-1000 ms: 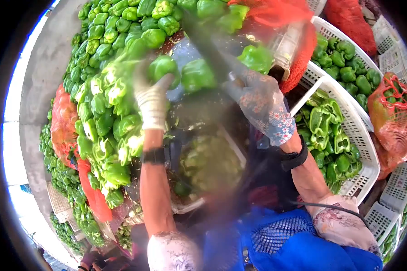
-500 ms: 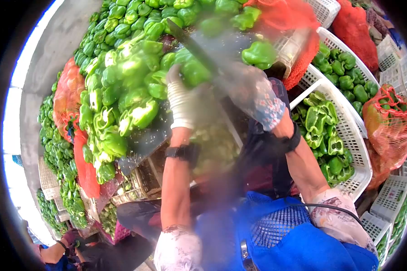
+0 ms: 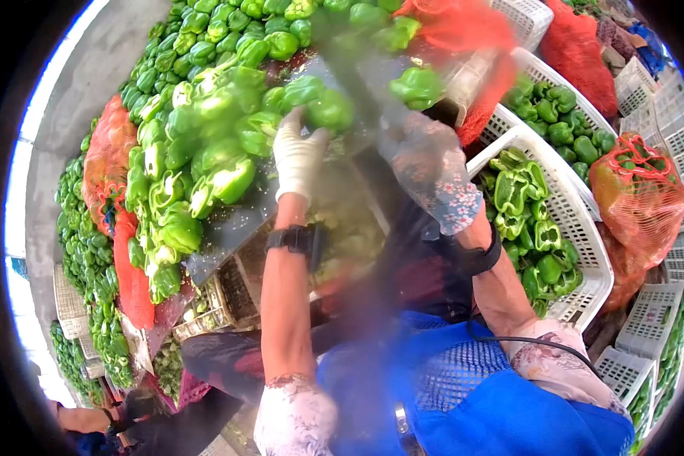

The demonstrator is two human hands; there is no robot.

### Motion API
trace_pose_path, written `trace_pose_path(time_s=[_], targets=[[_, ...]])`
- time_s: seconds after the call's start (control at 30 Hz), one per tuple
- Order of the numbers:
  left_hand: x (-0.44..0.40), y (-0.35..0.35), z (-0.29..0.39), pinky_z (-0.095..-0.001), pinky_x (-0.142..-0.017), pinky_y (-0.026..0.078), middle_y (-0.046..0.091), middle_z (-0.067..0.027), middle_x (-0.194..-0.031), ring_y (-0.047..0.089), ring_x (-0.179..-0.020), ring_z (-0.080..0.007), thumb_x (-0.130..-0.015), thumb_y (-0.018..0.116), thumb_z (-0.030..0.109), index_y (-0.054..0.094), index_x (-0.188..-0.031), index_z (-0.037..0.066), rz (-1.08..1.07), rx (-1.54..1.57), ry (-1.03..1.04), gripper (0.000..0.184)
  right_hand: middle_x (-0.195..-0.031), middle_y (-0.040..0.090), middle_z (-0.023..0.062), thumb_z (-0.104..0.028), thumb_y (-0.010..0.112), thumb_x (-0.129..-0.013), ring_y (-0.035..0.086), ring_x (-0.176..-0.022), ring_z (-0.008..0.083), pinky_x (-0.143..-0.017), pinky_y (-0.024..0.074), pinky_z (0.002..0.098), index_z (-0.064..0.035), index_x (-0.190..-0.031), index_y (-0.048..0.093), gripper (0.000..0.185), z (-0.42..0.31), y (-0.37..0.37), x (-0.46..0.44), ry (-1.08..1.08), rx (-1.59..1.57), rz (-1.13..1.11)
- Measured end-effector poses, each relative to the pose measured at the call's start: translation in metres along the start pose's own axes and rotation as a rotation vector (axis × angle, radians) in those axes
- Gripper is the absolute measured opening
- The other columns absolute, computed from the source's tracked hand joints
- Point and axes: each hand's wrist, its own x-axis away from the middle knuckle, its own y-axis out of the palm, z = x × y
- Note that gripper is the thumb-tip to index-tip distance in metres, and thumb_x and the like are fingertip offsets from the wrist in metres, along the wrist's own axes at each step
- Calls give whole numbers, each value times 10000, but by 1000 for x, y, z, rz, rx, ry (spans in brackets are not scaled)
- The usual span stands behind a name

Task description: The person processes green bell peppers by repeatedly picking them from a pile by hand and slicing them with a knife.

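Observation:
My left hand point(image 3: 297, 156), in a white glove, is at the near edge of the pepper pile with thumb and fingers apart. It lies against green peppers point(image 3: 328, 110), and I cannot see it grip one. My right hand point(image 3: 433, 171), in a grey flowered glove, is closed round the handle end of a knife point(image 3: 353, 72), whose dark blurred blade points up and away. A whole green pepper point(image 3: 416, 87) lies just beyond my right hand. Cut peppers point(image 3: 232, 180) with pale insides are heaped left of my left hand.
Whole peppers point(image 3: 201, 53) cover the far left. White crates of cut peppers point(image 3: 518, 190) and whole peppers point(image 3: 561, 133) stand at the right, beside a red net bag point(image 3: 637, 201). Another person's arm point(image 3: 83, 418) shows at the lower left. A blurred smear covers the middle.
My left hand has moved right from its place a second ago and now sits by the peppers near the knife. The knife blade has swung more upright since half a second ago.

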Motion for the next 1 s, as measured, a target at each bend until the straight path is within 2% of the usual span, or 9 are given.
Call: trace_pose_path(time_s=[0.23, 0.4, 0.47, 0.5, 0.6, 0.63, 0.83, 0.93, 1.0], targets=[[5, 6, 0, -326, -960, 478, 657, -168, -1195, 617, -1085, -236, -776, 752, 27, 574, -1297, -18, 42, 40, -6, 552, -906, 670, 175, -163, 623, -915, 649, -813, 320, -706, 530, 382, -3, -1157, 631, 290, -9, -5, -7, -116, 76, 22], [-3, 11, -10, -325, -979, 470, 656, -171, -1200, 616, -1095, -244, -784, 745, 25, 568, -1298, -26, 55, 96, -24, 546, -814, 649, 237, -156, 542, -883, 651, -735, 388, -639, 514, 475, -36, -914, 637, 156, 47, 71, 0, -37, -188, -251], [7, 4, -7, -322, -944, 490, 651, -163, -1203, 625, -1054, -227, -796, 754, 50, 536, -1326, -32, 20, 205, -95, 579, -802, 647, 234, -163, 536, -883, 652, -737, 391, -645, 512, 483, -31, -932, 644, 177, 48, 55, -6, -154, 105, -406], [10, -2, 0, -318, -930, 496, 649, -162, -1204, 627, -1041, -219, -801, 755, 59, 528, -1332, -34, -12, 230, -162, 585, -797, 654, 237, -163, 538, -876, 651, -737, 400, -658, 516, 481, -29, -952, 650, 190, 48, 51, -10, -38, 2, -347], [1, 7, -8, -299, -857, 520, 647, -153, -1185, 636, -971, -197, -826, 744, 88, 531, -1324, -44, -19, 314, -236, 557, -835, 661, 253, -171, 539, -870, 650, -771, 416, -680, 516, 488, -41, -975, 653, 202, 63, 68, -9, -233, -12, -324], [-1, 9, -13, -297, -848, 523, 648, -153, -1177, 638, -960, -197, -830, 739, 87, 535, -1319, -46, -13, 338, -253, 547, -854, 665, 253, -182, 537, -874, 647, -787, 423, -690, 516, 493, -46, -986, 653, 211, 55, 67, -8, -60, -23, -339], [0, 12, -45, -309, -805, 559, 636, -150, -1172, 649, -959, -219, -853, 621, 25, 512, -1321, -76, 45, 372, -317, 491, -859, 673, 239, -220, 525, -906, 655, -785, 409, -698, 525, 468, -55, -1060, 655, 261, 82, 69, 8, -73, 0, -293], [10, -3, -7, -328, -790, 571, 636, -137, -1148, 646, -952, -227, -888, 611, 84, 510, -1323, -69, 2, 686, -427, 472, -881, 669, 227, -186, 595, -913, 657, -776, 364, -700, 519, 444, -34, -1116, 641, 258, 60, 41, -15, 151, 83, -590], [8, 2, -17, -334, -774, 578, 613, -135, -1168, 622, -1001, -228, -925, 616, 201, 510, -1339, -30, 16, 610, -361, 485, -864, 667, 229, -201, 598, -911, 661, -774, 374, -699, 526, 452, -40, -1116, 648, 266, 65, 33, -3, 67, -138, -498]])
